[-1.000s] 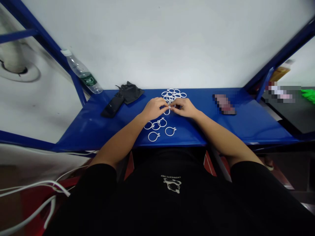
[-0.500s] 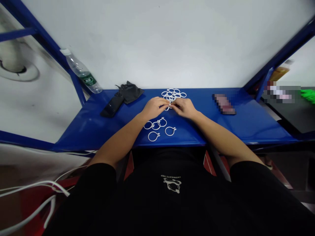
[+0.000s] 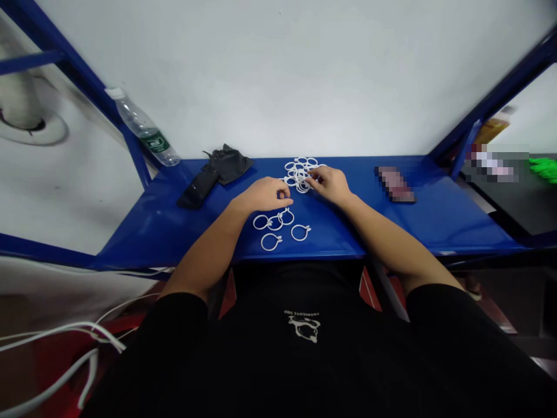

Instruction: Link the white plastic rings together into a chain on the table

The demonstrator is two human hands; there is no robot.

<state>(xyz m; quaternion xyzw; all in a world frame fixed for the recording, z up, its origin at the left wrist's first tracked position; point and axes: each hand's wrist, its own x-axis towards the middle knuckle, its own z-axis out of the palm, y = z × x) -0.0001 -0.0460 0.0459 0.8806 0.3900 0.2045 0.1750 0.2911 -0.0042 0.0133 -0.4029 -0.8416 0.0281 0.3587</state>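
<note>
Entry: our right hand (image 3: 331, 184), fingertips on the white plastic ring heap (image 3: 300, 175), grip unclear; our left hand (image 3: 263, 195) just beside the heap, fingers slack, holding nothing visible.

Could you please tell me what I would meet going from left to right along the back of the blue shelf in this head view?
Water bottle, black cloth, pile of white rings, pixelated object.

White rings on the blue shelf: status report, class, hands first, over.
Right hand at ring pile; left hand free, above loose rings; phone, cloth off left.
</note>
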